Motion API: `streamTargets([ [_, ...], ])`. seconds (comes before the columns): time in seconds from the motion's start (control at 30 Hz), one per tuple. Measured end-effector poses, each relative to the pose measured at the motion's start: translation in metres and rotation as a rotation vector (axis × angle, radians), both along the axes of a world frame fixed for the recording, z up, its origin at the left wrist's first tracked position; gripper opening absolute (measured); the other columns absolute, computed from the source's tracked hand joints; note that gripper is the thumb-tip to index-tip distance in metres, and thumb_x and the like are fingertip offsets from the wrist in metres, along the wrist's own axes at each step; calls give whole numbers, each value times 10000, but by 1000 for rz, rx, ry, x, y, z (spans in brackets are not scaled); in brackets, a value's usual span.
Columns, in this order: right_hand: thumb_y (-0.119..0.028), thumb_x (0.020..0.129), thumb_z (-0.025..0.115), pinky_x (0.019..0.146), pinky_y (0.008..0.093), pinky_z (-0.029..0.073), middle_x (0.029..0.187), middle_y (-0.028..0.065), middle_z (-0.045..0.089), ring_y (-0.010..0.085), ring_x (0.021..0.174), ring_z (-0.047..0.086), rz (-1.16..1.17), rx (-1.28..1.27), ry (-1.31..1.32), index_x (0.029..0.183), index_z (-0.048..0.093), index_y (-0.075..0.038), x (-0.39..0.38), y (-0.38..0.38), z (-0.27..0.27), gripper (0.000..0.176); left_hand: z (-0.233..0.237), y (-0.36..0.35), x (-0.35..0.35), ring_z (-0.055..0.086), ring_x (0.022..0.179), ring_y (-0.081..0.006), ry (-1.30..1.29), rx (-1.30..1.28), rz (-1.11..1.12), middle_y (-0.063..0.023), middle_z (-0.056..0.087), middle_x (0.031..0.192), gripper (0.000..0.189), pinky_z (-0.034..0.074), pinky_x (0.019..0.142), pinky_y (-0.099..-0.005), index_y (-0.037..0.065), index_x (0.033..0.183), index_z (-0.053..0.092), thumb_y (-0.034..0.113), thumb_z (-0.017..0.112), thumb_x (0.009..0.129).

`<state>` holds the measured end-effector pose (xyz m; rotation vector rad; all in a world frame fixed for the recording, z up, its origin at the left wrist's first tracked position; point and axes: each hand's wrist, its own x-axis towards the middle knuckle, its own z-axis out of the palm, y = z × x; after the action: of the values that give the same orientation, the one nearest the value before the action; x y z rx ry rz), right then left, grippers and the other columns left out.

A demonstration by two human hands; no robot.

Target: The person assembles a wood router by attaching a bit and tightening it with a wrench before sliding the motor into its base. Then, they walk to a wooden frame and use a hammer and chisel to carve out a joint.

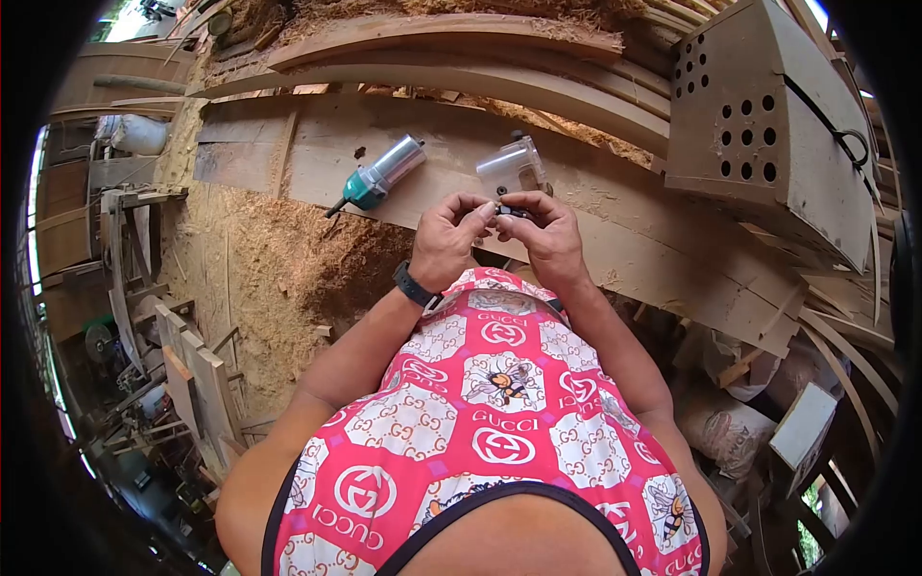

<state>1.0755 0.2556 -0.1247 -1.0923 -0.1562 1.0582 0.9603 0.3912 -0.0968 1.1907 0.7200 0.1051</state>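
Note:
My left hand, with a dark watch on the wrist, pinches one end of a small dark metal part. The fingers of my right hand close on its other end, so both hands meet around it. Its exact kind is too small to make out. Just beyond my hands a metal-and-clear router base rests on the wooden plank. To the left of it lies a trim router motor, silver with a teal end and a black cord.
A tan box with round holes stands at the right. Long curved boards lie beyond the plank. Sawdust covers the ground at left, near upright wood pieces. A filled sack sits below right.

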Motion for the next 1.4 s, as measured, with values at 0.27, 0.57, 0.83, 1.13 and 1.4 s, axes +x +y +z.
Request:
streamTargets([
  [0.27, -12, 893, 699, 817, 286, 573, 1015, 101, 699, 147, 884, 683, 39, 97, 76, 1192, 612, 40, -6, 45, 9, 315, 0, 28, -18, 654, 831, -100, -22, 109, 137, -66, 714, 939, 193, 535, 765, -243, -21, 1058, 679, 153, 666, 974],
  [0.57, 3, 891, 698, 732, 296, 607, 990, 113, 686, 175, 842, 692, -149, -73, 218, 1211, 600, 27, 8, 27, -51, 335, -48, 38, 11, 680, 898, -206, 95, 589, -182, -111, 706, 978, 210, 532, 779, -308, 2, 1066, 678, 147, 700, 916],
  [0.83, 1, 899, 675, 596, 264, 564, 952, 96, 670, 145, 731, 648, -318, -399, 33, 1290, 586, 13, 51, 41, -102, 401, -105, 56, 54, 596, 1112, -385, 109, 1127, -516, -216, 607, 1233, 630, 493, 947, -446, 17, 1286, 559, 301, 794, 775],
  [1.13, 3, 852, 706, 500, 271, 500, 847, 96, 672, 126, 611, 609, -195, -572, -16, 1295, 563, 31, 64, 26, -118, 466, -115, 37, 73, 596, 1129, -375, 159, 921, -709, -201, 616, 1210, 701, 490, 971, -440, 28, 1281, 585, 369, 838, 724],
  [1.4, -11, 823, 737, 496, 265, 482, 876, 96, 688, 116, 599, 592, -143, -493, 30, 1220, 591, 33, 57, 5, -120, 424, -109, 20, 65, 609, 1083, -353, 102, 862, -635, -187, 616, 1175, 676, 499, 950, -426, 32, 1244, 606, 346, 854, 699],
])
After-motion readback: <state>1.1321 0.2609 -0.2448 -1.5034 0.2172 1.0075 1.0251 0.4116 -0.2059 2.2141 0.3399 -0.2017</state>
